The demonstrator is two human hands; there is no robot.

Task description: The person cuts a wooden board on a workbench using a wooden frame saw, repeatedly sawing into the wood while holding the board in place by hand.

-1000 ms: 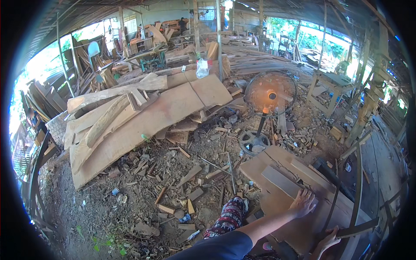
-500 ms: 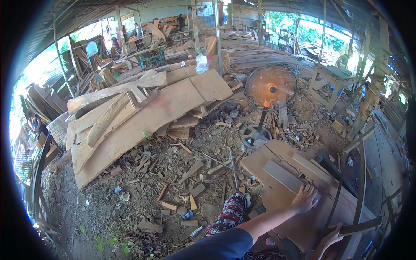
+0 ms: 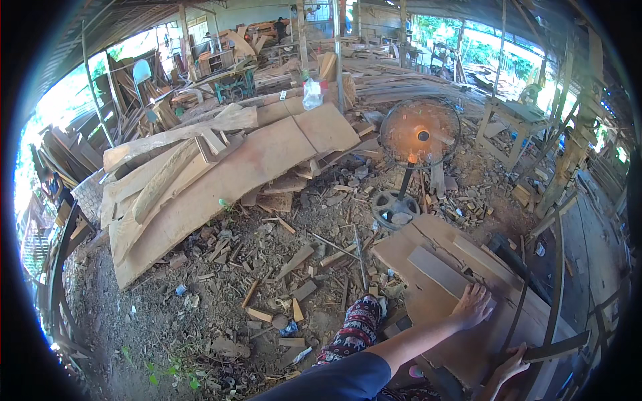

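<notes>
My left hand point(image 3: 473, 306) presses on the near end of a narrow short plank point(image 3: 436, 269), its fingers spread over the wood. That plank lies on a broad brown board point(image 3: 419, 294) at the lower right. At the board's near right part, my right hand point(image 3: 513, 364) is closed round the end of a dark wooden arm of a frame saw point(image 3: 556, 348). The saw's thin dark blade runs across the board. Part of the right hand's grip is hidden by its own fingers. Another narrow strip of wood point(image 3: 483, 258) rests on the board's far right side.
A pedestal fan point(image 3: 420, 136) stands beyond the board. On the left lies a pile of large slabs point(image 3: 234, 194). Wood offcuts point(image 3: 304, 291) litter the dirt floor. A wooden workbench point(image 3: 511, 127) is at the far right, and people are in the background.
</notes>
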